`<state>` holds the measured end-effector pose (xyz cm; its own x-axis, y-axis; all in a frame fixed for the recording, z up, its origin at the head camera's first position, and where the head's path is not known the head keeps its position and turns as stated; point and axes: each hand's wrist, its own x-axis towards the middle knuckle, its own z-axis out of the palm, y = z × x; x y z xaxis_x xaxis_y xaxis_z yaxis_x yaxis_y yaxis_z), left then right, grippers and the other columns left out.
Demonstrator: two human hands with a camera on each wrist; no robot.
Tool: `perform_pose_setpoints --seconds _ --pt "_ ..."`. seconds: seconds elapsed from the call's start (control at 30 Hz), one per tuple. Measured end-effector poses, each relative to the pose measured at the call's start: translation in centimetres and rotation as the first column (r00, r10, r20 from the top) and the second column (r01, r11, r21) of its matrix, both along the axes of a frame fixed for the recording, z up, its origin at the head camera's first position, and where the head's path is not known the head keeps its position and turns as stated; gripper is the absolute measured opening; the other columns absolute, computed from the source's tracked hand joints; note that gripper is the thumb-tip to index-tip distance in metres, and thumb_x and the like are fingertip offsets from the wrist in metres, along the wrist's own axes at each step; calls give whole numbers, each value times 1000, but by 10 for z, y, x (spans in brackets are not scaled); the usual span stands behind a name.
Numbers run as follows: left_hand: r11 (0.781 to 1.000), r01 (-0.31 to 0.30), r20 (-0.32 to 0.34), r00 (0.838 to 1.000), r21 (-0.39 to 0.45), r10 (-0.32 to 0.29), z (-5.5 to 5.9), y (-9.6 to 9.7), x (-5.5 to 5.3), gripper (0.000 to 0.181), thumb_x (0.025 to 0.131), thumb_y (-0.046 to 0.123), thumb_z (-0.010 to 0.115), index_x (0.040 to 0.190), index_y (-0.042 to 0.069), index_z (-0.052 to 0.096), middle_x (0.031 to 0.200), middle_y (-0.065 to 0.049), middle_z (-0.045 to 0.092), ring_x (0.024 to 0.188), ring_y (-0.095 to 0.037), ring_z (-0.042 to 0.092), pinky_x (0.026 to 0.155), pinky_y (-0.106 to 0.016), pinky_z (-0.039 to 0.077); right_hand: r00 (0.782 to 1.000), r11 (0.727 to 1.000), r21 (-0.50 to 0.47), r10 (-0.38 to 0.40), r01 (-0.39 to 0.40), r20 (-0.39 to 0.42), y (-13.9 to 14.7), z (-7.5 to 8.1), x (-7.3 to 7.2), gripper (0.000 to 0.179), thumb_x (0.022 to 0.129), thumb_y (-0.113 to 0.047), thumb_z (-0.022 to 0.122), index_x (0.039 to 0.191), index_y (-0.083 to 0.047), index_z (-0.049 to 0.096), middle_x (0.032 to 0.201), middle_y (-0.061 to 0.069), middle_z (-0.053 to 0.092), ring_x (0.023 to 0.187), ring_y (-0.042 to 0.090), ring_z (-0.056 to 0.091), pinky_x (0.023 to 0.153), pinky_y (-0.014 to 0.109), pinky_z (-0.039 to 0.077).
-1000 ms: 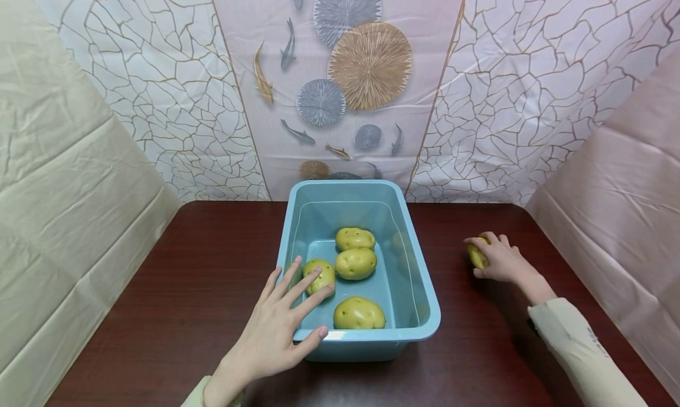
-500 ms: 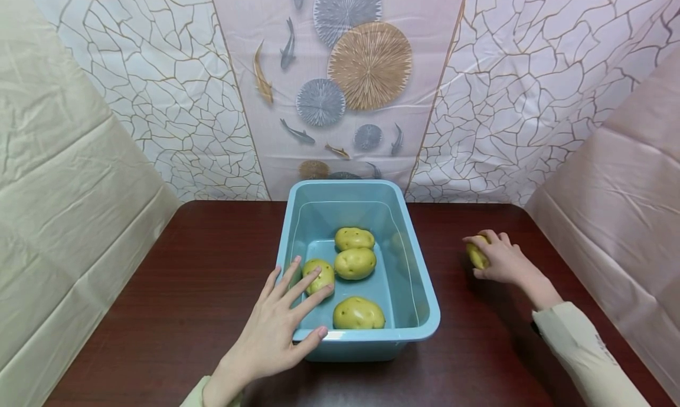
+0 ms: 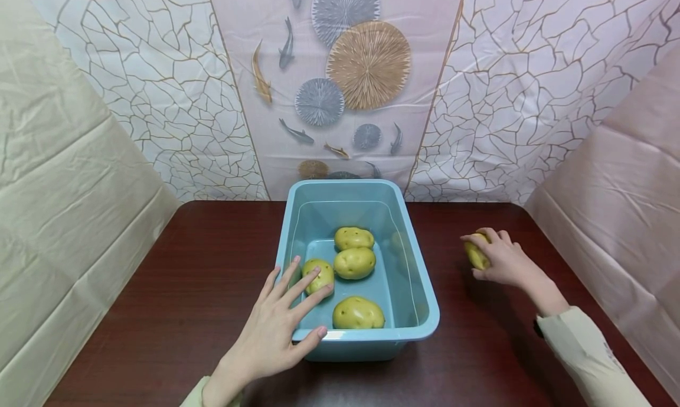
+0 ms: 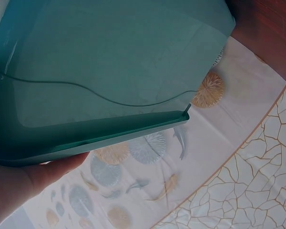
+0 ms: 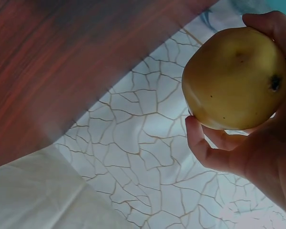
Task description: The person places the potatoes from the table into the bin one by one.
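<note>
In the head view my right hand (image 3: 504,259) grips a yellow-green potato (image 3: 476,251) close over the right side of the table. The right wrist view shows this potato (image 5: 236,78) between thumb and fingertips, a dark spot on its skin. My left hand (image 3: 276,324) lies with fingers spread across the near left corner of a blue plastic bin (image 3: 425,289). Its fingers reach over the rim and overlap one potato (image 3: 319,268) inside. Three other potatoes are in the bin: a near one (image 3: 358,313), a middle one (image 3: 355,263) and a far one (image 3: 353,238).
A dark red-brown wooden table (image 3: 159,289) carries the bin at its middle. Behind it hangs a patterned cloth (image 3: 340,129) with fish and round motifs. Plain pale cloths close off the left (image 3: 69,188) and right (image 3: 616,200) sides.
My right hand has shifted very slightly leftward with the potato still gripped, and its sleeve has moved a little. The left hand and the bin stay as they were.
</note>
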<state>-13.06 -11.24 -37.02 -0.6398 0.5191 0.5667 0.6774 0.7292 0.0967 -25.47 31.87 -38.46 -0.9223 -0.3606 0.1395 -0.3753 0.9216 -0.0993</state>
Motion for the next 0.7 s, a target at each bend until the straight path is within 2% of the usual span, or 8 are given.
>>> perform_pose_setpoints --seconds 0.7 --pt "1000 0 6 1000 3 0 0 0 0 46 88 49 40 130 29 46 138 0 42 136 -30 21 103 -56 19 996 999 3 45 -45 -74 -14 18 17 66 63 -19 72 124 -18 47 121 15 41 95 34 40 59 39 37"
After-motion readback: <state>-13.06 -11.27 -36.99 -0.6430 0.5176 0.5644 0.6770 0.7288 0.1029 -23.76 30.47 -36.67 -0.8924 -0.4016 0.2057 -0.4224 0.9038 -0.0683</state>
